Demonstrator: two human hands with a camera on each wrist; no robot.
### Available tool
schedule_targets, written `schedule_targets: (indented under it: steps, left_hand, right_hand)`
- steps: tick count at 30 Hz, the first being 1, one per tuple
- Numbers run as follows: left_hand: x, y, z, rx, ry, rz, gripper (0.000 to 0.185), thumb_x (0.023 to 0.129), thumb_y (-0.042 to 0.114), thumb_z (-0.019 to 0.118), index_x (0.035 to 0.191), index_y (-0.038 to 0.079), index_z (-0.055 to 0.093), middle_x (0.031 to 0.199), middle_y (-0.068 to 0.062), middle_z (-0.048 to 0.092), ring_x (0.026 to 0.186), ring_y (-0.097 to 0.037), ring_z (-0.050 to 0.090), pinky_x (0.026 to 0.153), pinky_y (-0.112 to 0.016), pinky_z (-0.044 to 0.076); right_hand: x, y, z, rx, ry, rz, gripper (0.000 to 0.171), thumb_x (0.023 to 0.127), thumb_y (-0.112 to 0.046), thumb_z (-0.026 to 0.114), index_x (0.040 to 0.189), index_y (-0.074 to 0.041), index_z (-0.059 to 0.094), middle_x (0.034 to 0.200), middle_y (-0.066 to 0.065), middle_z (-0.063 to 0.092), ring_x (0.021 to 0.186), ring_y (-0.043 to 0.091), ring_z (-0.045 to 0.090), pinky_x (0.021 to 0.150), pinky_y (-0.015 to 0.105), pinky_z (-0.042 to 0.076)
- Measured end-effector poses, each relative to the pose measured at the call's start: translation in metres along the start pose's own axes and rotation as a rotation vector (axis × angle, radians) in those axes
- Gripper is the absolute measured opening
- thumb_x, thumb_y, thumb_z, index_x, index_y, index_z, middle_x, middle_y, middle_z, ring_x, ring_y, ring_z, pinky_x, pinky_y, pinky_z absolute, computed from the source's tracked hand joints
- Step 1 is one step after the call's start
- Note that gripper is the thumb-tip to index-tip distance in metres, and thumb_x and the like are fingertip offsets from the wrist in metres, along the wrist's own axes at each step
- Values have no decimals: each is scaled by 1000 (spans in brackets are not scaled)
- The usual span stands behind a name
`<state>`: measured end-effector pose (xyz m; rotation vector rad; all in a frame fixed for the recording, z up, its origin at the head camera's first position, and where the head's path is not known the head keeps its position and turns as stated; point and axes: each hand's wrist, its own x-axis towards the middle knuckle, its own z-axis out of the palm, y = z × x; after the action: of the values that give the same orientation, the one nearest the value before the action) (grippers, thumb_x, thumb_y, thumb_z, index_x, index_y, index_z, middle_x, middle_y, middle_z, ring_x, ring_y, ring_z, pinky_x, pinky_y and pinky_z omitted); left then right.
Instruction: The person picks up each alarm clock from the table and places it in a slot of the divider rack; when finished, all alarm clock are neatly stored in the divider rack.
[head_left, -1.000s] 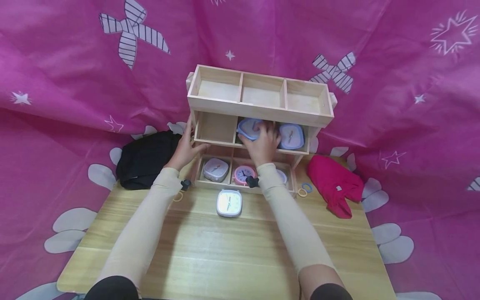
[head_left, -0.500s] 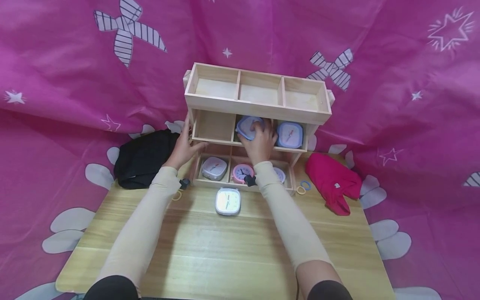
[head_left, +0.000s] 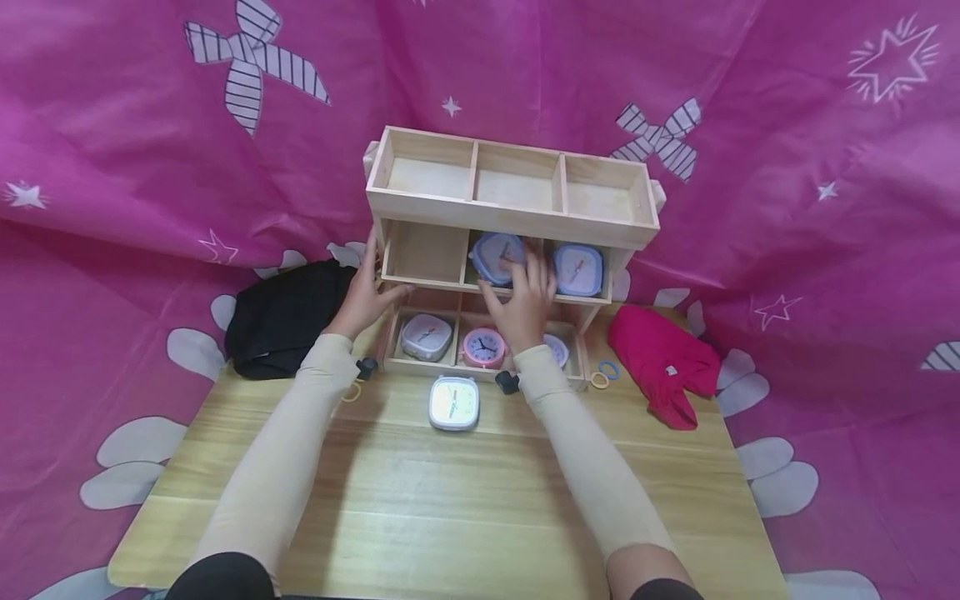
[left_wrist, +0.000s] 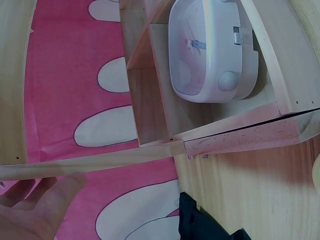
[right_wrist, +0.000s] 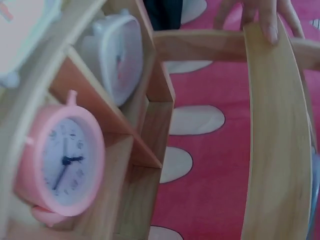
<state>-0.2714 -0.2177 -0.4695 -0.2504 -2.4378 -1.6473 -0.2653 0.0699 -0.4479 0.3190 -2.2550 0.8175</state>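
Note:
A three-tier wooden storage rack (head_left: 510, 215) stands at the back of the table. My left hand (head_left: 363, 302) holds its left side, thumb on the middle tier's front and fingers along the upright (left_wrist: 100, 161). My right hand (head_left: 523, 307) is at the middle compartment of that tier, fingers spread and loosely bent in front of a blue-rimmed alarm clock (head_left: 492, 252), which leans there. Whether a fingertip touches the clock is unclear. Another blue-rimmed clock (head_left: 578, 272) sits in the right compartment. Below are a white clock (head_left: 426, 337), a pink clock (right_wrist: 70, 160) and a partly hidden clock (head_left: 557, 350).
A white square clock (head_left: 453, 403) lies on the table before the rack. A black cloth (head_left: 288, 321) is at the left, a red cloth (head_left: 663, 362) at the right. Small rings (head_left: 600, 380) lie beside the rack. A pink curtain (head_left: 480, 67) hangs behind.
My right hand has let go of the middle blue-rimmed clock and drawn back slightly toward me, showing more of its face. My left hand stays on the rack's side.

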Motion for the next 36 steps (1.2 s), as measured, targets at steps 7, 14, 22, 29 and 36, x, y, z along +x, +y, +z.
schedule_targets:
  steps: [7,14,22,29,36]
  left_hand:
    - [0,-1,0,-28,-2,-3,123,93,6,82,171,45,-4,176,-18,24,160,-45,31,125,-69,35]
    - [1,-1,0,-1,0,4,126,92,5,83,171,43,-7,177,-18,22,159,-45,32,124,-66,38]
    - [2,-2,1,-8,6,-2,125,92,4,82,171,42,-7,176,-20,24,159,-45,32,124,-65,38]
    - [1,-2,1,-20,-3,-13,124,93,4,82,171,42,-7,174,-22,27,159,-45,32,125,-66,36]
    - [1,-1,1,-16,-8,-43,122,94,11,82,169,51,-6,177,-16,22,162,-42,28,127,-64,34]
  right_hand:
    - [-42,-10,-18,126,-69,-73,30,91,-35,85,95,-7,75,108,9,73,109,30,62,103,47,52]
    - [-92,-7,-32,41,-466,-28,35,90,-40,85,97,-7,73,100,8,73,98,28,66,87,45,60]
    - [-139,7,-28,57,-851,38,68,73,-40,99,118,-6,61,120,8,60,108,28,61,98,46,57]
    - [-163,13,-13,132,-844,102,73,69,-26,101,125,-11,57,131,9,62,122,29,61,103,47,57]
    - [-172,13,2,252,-794,143,66,68,-16,100,116,-10,55,131,11,55,122,29,61,107,46,57]
